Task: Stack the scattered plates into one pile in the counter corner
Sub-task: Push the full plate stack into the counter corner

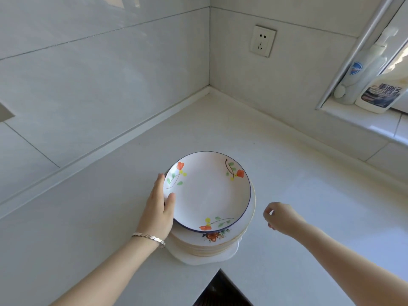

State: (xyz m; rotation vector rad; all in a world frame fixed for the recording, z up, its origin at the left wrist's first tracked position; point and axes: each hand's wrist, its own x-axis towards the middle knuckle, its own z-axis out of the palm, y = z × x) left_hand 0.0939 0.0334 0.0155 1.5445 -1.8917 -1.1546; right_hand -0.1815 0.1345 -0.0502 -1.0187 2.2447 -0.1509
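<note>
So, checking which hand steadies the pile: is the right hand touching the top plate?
Apart. The head view shows bare counter between the right hand and the top plate's rim; only the left hand holds that plate.

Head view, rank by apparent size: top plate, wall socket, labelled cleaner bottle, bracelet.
1. top plate
2. labelled cleaner bottle, farther off and cropped
3. wall socket
4. bracelet, similar span to the socket, but thinner

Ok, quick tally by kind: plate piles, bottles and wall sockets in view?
Pile of floral white ceramic plates: 1 (plates inside too tight to count)
White plastic cleaner bottles on the windowsill: 2
White wall socket: 1
Total: 4
</note>
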